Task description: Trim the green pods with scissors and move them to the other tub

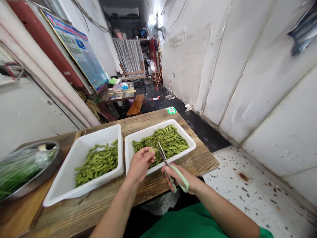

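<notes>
Wooden table (pixel 86 210) filled the lower left and centre of the frame. Poster (pixel 76 49), upper left: blue header band, rows of print, too blurred to read. Larger white tray (pixel 60 185), left of centre, held a loose heap of green pods (pixel 99 165). Smaller white tray (pixel 129 153), centre, held a fuller spread of them. Steel basin (pixel 44 178) at the left edge, with bagged greens (pixel 22 178). Left hand (pixel 141 162), centre, above the smaller tray's near edge: fingertips pinched together on a single pod (pixel 153 150). Right hand (pixel 177 178), just right of it: fingers wrapped around the pale green handles of scissors (pixel 167 162), blades slightly parted and angled toward that pod. Green-bordered card (pixel 171 110) on the table's far edge: QR code visible, lettering too small to make out.
</notes>
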`<action>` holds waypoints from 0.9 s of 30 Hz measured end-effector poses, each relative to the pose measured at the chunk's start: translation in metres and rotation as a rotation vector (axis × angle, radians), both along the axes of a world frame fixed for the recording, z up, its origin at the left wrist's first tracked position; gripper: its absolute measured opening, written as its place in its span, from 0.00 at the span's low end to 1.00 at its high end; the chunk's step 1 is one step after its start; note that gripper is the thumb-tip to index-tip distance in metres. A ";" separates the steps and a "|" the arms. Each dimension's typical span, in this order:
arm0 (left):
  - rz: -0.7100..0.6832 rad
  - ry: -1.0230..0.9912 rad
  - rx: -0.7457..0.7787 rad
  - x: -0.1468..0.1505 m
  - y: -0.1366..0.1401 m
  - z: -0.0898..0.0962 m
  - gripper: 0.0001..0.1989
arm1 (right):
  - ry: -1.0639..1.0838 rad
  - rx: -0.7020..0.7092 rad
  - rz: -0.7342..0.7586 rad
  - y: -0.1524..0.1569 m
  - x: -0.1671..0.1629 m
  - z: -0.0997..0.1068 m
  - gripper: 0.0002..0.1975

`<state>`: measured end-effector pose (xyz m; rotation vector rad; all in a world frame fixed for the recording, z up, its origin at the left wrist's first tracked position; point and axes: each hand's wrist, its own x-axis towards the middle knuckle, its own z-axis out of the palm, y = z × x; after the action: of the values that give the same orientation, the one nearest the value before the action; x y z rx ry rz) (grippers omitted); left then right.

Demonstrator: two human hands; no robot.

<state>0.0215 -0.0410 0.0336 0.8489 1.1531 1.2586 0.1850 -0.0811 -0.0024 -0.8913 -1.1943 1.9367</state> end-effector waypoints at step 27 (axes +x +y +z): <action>-0.123 0.279 0.031 0.009 -0.008 -0.001 0.11 | -0.068 0.052 -0.045 -0.002 -0.003 0.002 0.26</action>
<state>0.0303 -0.0487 0.0330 1.1283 1.2824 1.0827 0.1821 -0.0831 -0.0007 -0.9555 -1.2477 1.8446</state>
